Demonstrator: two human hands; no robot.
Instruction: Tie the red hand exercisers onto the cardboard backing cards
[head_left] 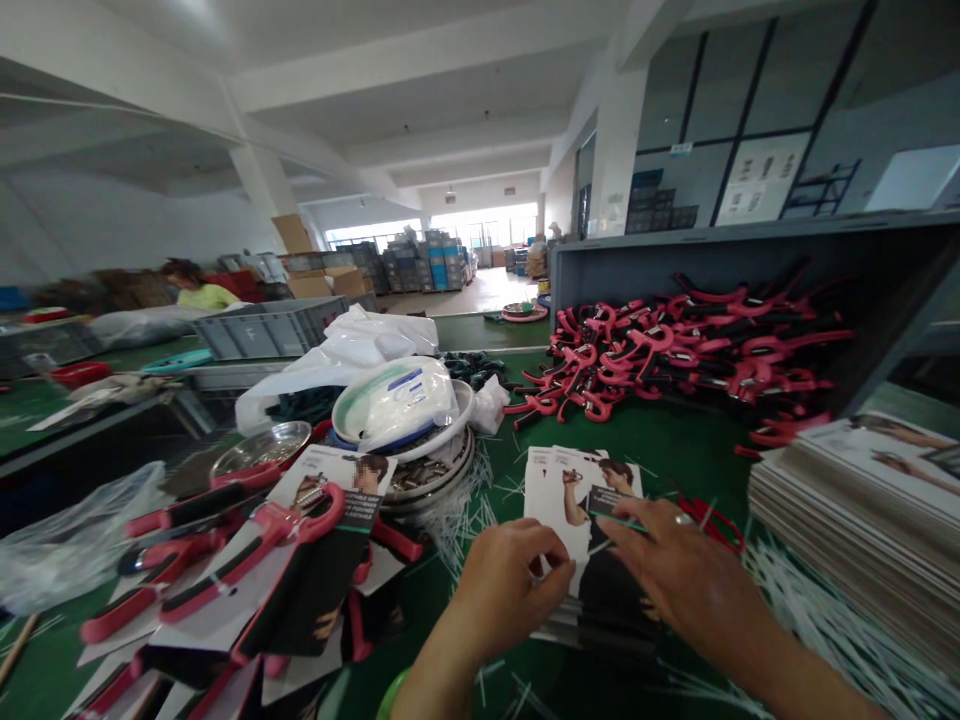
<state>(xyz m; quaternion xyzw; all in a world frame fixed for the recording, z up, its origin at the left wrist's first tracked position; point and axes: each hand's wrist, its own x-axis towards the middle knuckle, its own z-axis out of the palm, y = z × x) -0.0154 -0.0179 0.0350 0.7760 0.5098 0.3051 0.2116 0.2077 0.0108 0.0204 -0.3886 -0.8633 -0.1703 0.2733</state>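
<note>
My left hand [514, 575] is over the left edge of a stack of printed cards [544, 490], its fingers curled together; whatever they may hold is too small to make out. On the stack's right side, my right hand [667, 555] reaches over the top card with fingers spread, a ring on one of them. A thin white tie [598, 547] shows between the two hands. Red and black hand grips on cards [292, 535] lie piled to the left. Many loose hand grips [652, 345] spill from a grey crate [750, 238] behind the card stack.
A tall card stack [847, 500] stands at the right, beside loose white ties [832, 600]. Bowls and trays [457, 400] with a plastic bag and metal parts are left of centre. A metal dish [262, 450] sits nearby. Another person [199, 290] works beyond a grey bin [266, 330].
</note>
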